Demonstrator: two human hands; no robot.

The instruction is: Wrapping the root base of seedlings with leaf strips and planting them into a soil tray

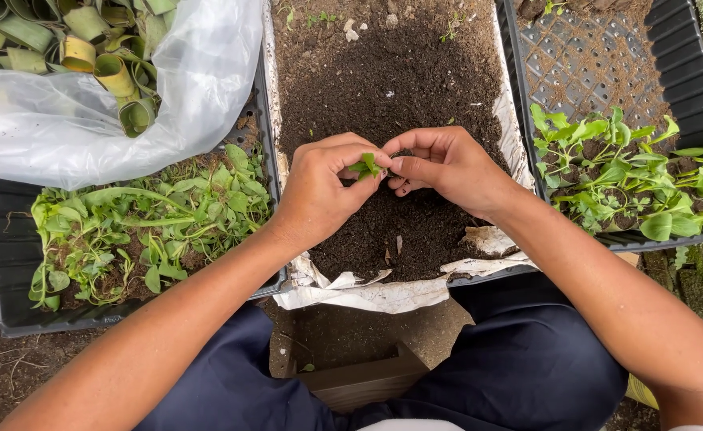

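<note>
My left hand (319, 187) and my right hand (447, 164) meet over a tray of dark soil (391, 72). Between their fingertips they pinch a small green seedling (366, 166), whose leaves poke out from the left hand's thumb and forefinger. The right hand's fingers touch the seedling from the right side. Its stem and roots are hidden by the fingers. Both forearms reach in from the bottom of the view, above my dark blue trousers.
A black tray of tangled green seedlings (144, 227) lies at left, under a clear plastic bag (88, 120) of rolled leaf strips. At right a black tray (687, 72) holds upright seedlings (631, 179). White paper lining (367, 291) sticks out of the soil tray.
</note>
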